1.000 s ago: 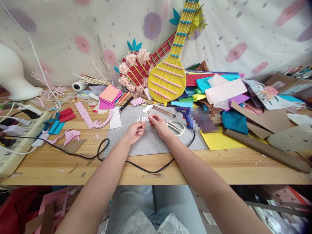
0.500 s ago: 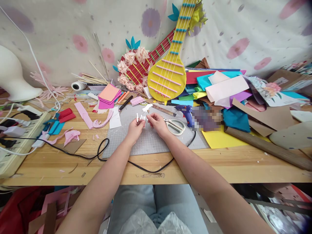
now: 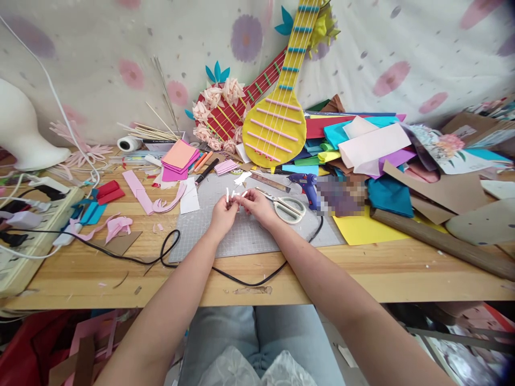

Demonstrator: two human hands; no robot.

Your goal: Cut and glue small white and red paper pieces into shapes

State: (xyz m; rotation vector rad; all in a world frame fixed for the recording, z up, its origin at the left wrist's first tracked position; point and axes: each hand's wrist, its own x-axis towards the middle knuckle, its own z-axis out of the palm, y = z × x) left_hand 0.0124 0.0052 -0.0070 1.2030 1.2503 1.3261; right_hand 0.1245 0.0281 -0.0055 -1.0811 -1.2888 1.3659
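Over the grey cutting mat, my left hand is closed, pinching a small white strip piece whose narrow ends stand up above the fingers. My right hand is closed too, its fingertips pressed at the white piece beside the left fingers. What exactly sits between the right fingertips is too small to make out. Just behind the hands lie white paper scraps on the mat. Right of my right hand rest white-handled scissors, and beyond them stands a blue glue gun.
A black cable loops across the table's front. Yellow and red craft lutes lean at the back. Stacked coloured sheets lie right, near a brown roll. A power strip stands left, near pink strips.
My right hand has moved slightly left, so its fingertips now meet the white piece at my left fingers. Before, a small gap lay between the hands.
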